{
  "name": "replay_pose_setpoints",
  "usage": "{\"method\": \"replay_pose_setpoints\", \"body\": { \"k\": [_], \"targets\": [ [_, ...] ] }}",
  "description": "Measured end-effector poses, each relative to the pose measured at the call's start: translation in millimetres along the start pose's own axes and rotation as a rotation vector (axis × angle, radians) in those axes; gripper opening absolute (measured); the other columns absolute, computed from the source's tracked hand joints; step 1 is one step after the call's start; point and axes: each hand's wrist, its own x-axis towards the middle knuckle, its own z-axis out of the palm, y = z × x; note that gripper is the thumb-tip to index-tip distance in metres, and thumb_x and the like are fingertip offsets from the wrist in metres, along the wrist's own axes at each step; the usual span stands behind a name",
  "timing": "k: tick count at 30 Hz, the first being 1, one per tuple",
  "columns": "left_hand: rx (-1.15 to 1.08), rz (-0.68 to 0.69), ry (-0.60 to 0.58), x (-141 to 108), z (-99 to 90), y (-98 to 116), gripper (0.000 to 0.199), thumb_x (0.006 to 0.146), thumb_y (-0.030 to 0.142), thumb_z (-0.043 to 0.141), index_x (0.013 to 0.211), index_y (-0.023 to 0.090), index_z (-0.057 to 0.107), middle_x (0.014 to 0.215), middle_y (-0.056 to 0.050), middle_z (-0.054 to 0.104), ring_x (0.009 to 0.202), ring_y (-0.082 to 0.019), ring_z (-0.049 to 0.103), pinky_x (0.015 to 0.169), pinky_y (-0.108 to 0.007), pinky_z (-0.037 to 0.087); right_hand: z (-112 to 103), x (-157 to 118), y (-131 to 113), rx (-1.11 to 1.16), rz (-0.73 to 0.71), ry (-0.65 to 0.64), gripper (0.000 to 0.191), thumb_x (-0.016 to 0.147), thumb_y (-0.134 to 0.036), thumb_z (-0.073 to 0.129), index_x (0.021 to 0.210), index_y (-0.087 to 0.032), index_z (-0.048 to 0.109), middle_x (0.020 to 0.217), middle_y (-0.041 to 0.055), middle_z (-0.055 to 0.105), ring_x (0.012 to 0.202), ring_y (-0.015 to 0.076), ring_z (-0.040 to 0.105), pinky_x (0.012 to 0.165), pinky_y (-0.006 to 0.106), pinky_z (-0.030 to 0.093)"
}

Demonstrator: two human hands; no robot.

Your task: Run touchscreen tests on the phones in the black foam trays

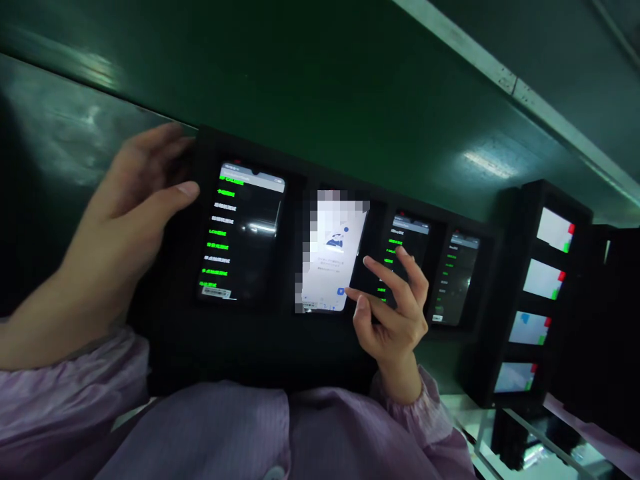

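Observation:
Four phones lie in a row in a black tray point(250, 333). The leftmost phone point(243, 233) shows green and white text lines on a dark screen. Beside it, a phone point(333, 257) has a white screen, partly pixelated. My right hand point(395, 307) is over the tray, fingers apart and holding nothing, its index fingertip at the lower right of the white screen. It partly covers the third phone point(413, 230). The fourth phone point(456, 277) has a dim list. My left hand point(133, 200) rests at the tray's left end, thumb and fingers apart on its edge.
A second black tray point(533, 267) stands at the right with several devices showing white screens with red and green blocks. Behind the trays run a green surface point(300, 87) and a pale metal strip point(465, 47). A glossy framed object point(525, 447) is at the lower right.

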Motion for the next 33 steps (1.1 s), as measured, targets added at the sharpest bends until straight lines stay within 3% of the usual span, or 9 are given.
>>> {"method": "replay_pose_setpoints", "body": {
  "k": [2,7,12,17,20,23,27,31,33],
  "targets": [
    [-0.051,-0.001,-0.076,-4,4.3,5,0.078,0.077,0.040,0.072,0.147,0.018,0.046,0.147,-0.002,0.052,0.156,-0.038,0.029,0.128,-0.066,0.009,0,0,0,0.008,0.008,0.004,0.027,0.090,-0.012,0.059,0.078,-0.026,0.079,0.114,0.0008,0.078,0.132,0.0343,0.062,0.109,0.058,0.055],
    [0.039,-0.005,0.033,-10,10.2,10,0.065,0.077,0.036,0.067,0.138,0.018,0.056,0.146,-0.001,0.052,0.159,-0.034,0.022,0.131,-0.058,0.002,2,2,-2,0.029,0.025,-0.007,0.027,0.090,-0.012,0.059,0.076,-0.025,0.078,0.115,0.0019,0.077,0.133,0.0336,0.061,0.109,0.056,0.054],
    [-0.018,-0.008,-0.045,-11,8.5,2,0.072,0.082,0.037,0.062,0.150,0.019,0.042,0.152,-0.002,0.048,0.157,-0.032,0.030,0.131,-0.061,0.007,5,2,-5,0.066,0.028,-0.012,0.027,0.087,-0.009,0.060,0.071,-0.025,0.076,0.118,0.0007,0.076,0.133,0.0341,0.060,0.111,0.057,0.052],
    [-0.007,-0.013,0.029,-11,9.7,5,0.068,0.078,0.037,0.068,0.141,0.019,0.053,0.148,0.000,0.049,0.160,-0.036,0.018,0.131,-0.061,0.003,5,2,-4,0.059,0.019,-0.022,0.026,0.087,-0.010,0.060,0.073,-0.025,0.076,0.118,0.0008,0.076,0.133,0.0339,0.061,0.109,0.054,0.054],
    [-0.040,-0.048,-0.019,-12,8.9,4,0.075,0.079,0.039,0.066,0.148,0.020,0.044,0.150,-0.001,0.048,0.158,-0.034,0.026,0.130,-0.063,0.006,4,2,-4,0.048,0.014,-0.036,0.025,0.088,-0.010,0.059,0.079,-0.025,0.077,0.118,0.0014,0.076,0.134,0.0331,0.060,0.106,0.051,0.056],
    [-0.012,-0.010,0.023,-11,7.6,2,0.067,0.079,0.033,0.065,0.143,0.021,0.052,0.152,0.000,0.048,0.158,-0.031,0.028,0.133,-0.060,0.006,4,1,-5,0.040,0.003,-0.051,0.023,0.092,-0.012,0.058,0.085,-0.023,0.077,0.119,0.0036,0.076,0.135,0.0324,0.059,0.106,0.049,0.057],
    [0.027,0.050,0.053,-10,7.2,0,0.062,0.078,0.031,0.065,0.139,0.022,0.058,0.148,0.003,0.052,0.158,-0.028,0.027,0.135,-0.056,0.005,6,-1,-12,0.047,-0.047,-0.118,0.018,0.093,-0.017,0.062,0.086,-0.024,0.076,0.127,0.0029,0.074,0.140,0.0318,0.054,0.114,0.051,0.051],
    [0.015,-0.041,0.049,-10,8.9,4,0.067,0.078,0.039,0.069,0.141,0.021,0.054,0.147,0.001,0.053,0.161,-0.031,0.019,0.133,-0.058,-0.003,9,-2,-17,0.012,-0.091,-0.267,0.014,0.092,-0.024,0.069,0.103,-0.028,0.077,0.140,0.0007,0.068,0.152,0.0331,0.038,0.122,0.057,0.042],
    [0.026,-0.091,0.063,-11,9.7,6,0.068,0.079,0.041,0.070,0.142,0.021,0.053,0.148,0.000,0.051,0.162,-0.032,0.016,0.134,-0.057,-0.004,9,-1,-17,-0.007,-0.093,-0.239,0.015,0.093,-0.023,0.066,0.101,-0.028,0.076,0.139,0.0002,0.069,0.153,0.0330,0.038,0.122,0.059,0.042]
  ]
}}
